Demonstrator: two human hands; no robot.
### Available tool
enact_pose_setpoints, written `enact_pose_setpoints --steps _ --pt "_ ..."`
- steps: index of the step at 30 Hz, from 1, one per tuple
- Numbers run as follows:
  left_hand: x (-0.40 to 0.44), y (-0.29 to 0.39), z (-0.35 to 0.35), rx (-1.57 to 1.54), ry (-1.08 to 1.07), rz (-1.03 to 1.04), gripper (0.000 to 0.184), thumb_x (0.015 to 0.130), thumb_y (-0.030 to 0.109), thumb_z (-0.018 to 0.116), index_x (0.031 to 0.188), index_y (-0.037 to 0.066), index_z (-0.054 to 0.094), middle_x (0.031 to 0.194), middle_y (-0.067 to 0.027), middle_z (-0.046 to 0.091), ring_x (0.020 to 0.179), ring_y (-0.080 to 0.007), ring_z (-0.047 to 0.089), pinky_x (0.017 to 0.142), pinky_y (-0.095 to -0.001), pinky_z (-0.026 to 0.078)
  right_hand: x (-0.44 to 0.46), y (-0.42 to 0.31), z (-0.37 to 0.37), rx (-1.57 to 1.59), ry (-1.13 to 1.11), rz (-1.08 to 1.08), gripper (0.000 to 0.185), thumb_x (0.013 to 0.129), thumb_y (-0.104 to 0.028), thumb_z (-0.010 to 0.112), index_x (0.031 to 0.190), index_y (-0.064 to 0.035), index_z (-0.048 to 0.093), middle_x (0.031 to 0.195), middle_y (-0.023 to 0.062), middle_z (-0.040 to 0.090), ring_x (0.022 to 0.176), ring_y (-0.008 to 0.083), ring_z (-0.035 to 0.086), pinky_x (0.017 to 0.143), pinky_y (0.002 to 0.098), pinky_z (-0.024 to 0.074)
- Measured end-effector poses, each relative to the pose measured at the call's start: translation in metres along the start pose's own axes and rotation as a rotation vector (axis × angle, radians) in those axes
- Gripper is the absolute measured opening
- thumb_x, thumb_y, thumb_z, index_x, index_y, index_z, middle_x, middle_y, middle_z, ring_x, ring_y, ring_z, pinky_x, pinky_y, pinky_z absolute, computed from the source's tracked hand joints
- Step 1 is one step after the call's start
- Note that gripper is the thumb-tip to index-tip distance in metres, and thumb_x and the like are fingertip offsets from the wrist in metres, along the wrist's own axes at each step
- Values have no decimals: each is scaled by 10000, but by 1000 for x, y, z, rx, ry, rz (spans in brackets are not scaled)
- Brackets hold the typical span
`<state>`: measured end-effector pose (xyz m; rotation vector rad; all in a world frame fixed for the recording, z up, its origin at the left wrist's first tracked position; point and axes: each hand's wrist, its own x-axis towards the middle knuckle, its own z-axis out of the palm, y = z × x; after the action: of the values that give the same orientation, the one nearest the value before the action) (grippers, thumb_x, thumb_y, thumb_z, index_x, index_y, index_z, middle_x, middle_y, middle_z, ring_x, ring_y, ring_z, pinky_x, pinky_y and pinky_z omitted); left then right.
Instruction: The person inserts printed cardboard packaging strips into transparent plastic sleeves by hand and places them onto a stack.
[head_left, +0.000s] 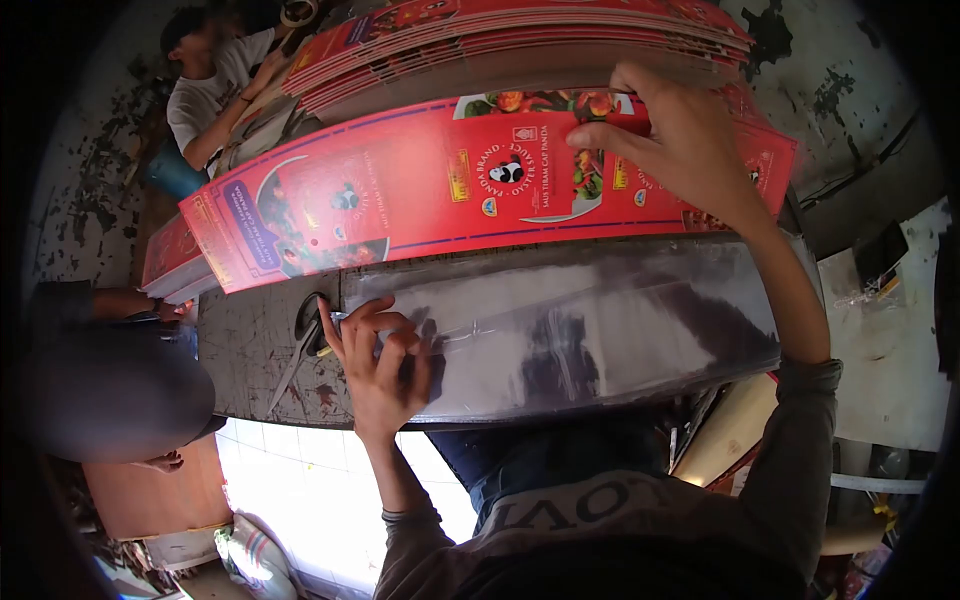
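My right hand grips the upper edge of a long red printed cardboard sheet, thumb on its front and fingers behind. Panda Brand oyster sauce lettering and food pictures cover the sheet, which is tilted up across the table. In front of it lies a stack of clear, glossy plastic sleeves. At the stack's left end is my left hand, its fingers spread and partly bent, touching the plastic. Beside that hand, a pair of dark-handled scissors rests on the worn tabletop.
Behind the held sheet is a pile of similar red sheets. A person in a white shirt sits at the far left, and another person is close on the left. A white surface with a dark object stands at the right.
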<state>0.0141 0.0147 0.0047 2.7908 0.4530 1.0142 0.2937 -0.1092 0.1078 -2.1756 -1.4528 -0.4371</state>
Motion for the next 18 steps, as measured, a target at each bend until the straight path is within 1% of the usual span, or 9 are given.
enact_pose_setpoints --steps 1,5,7,8,9,10,12,16,18 --pt "-1 0 0 1 -1 1 215 627 56 643 721 103 456 862 -52 495 987 -248 501 1018 -603 142 5 -8 3 30 -28 -29 568 674 -586 634 772 -32 559 497 78 505 466 260 527 494 382 412" --pt "-3 -1 -5 9 42 -67 221 625 131 660 760 98 488 891 -72 489 983 -290 472 986 -574 197 6 -17 30 189 -73 -124 575 676 -578 641 734 -15 540 526 116 526 509 278 550 495 392 409" --pt "-9 -7 -6 24 50 -119 244 664 197 652 850 83 544 952 -124 478 972 -355 435 908 -517 277 -1 -13 30 190 -148 -84 580 671 -580 644 739 -13 542 546 115 537 536 285 558 514 393 413" --pt "-10 -10 -7 20 48 -123 244 664 197 652 850 83 544 952 -124 478 972 -355 435 908 -517 277 -6 -9 29 191 -224 -47 584 666 -581 648 743 -11 543 567 115 547 562 292 565 534 394 418" --pt "-11 -12 -8 -12 21 -167 257 679 209 644 879 75 554 973 -140 475 970 -366 433 887 -503 295 -13 -1 33 208 -157 -64 541 679 -495 693 810 -5 507 658 108 510 582 203 476 560 339 384" --pt "-12 -14 -9 -44 -6 -211 273 694 220 637 908 67 564 994 -156 473 967 -377 432 866 -489 312 -18 7 29 206 -164 -65 541 679 -495 693 810 -5 507 658 108 510 582 203 476 560 339 384" --pt "-12 -19 -12 -86 -33 -256 276 723 213 616 943 55 571 1016 -176 476 964 -385 436 834 -470 345 -26 23 20 229 -194 46 520 689 -456 702 841 -1 500 701 104 516 621 181 472 596 323 396" --pt "-4 -22 -15 -33 -30 -275 210 739 118 599 932 40 568 1005 -179 492 973 -388 450 802 -462 374 -37 54 -2 219 -218 90 472 692 -391 719 824 -2 484 698 84 484 635 153 434 604 299 385" --pt "-2 -23 -13 -30 -19 -281 198 735 96 603 920 36 565 998 -175 496 963 -381 456 805 -458 373 -41 61 -11 92 -82 45 460 639 -416 741 747 -27 521 653 56 481 585 185 435 559 326 371"
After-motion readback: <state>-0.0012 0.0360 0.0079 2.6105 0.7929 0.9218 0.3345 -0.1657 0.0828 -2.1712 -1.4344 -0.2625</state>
